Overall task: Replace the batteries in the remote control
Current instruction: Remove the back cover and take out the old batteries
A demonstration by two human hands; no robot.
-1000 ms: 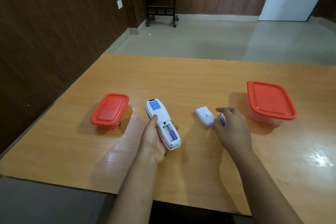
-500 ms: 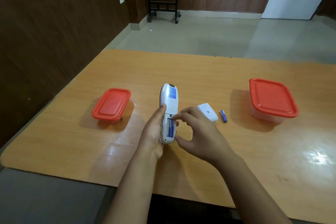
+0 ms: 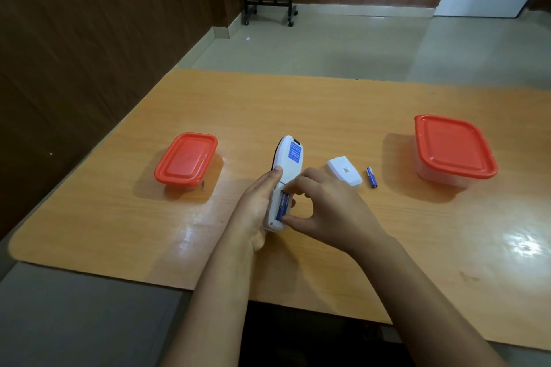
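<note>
My left hand [image 3: 255, 205] grips a white remote control [image 3: 287, 164] back side up, tilted off the wooden table [image 3: 298, 107], its battery bay uncovered. A blue battery [image 3: 282, 208] lies in the bay. My right hand [image 3: 325, 205] pinches that battery, index finger at its far end and thumb at its near end. The white battery cover [image 3: 344, 171] lies on the table just right of the hands. A second blue battery [image 3: 371, 177] lies loose beside the cover.
A small red-lidded container [image 3: 186, 159] stands left of the remote. A larger red-lidded container [image 3: 453, 149] stands at the right. The table's near edge runs below my forearms. A dark wall panel borders the left side.
My right hand left the loose battery beside the cover and moved left onto the battery in the remote's bay. My left hand turned the remote to point straighter away.
</note>
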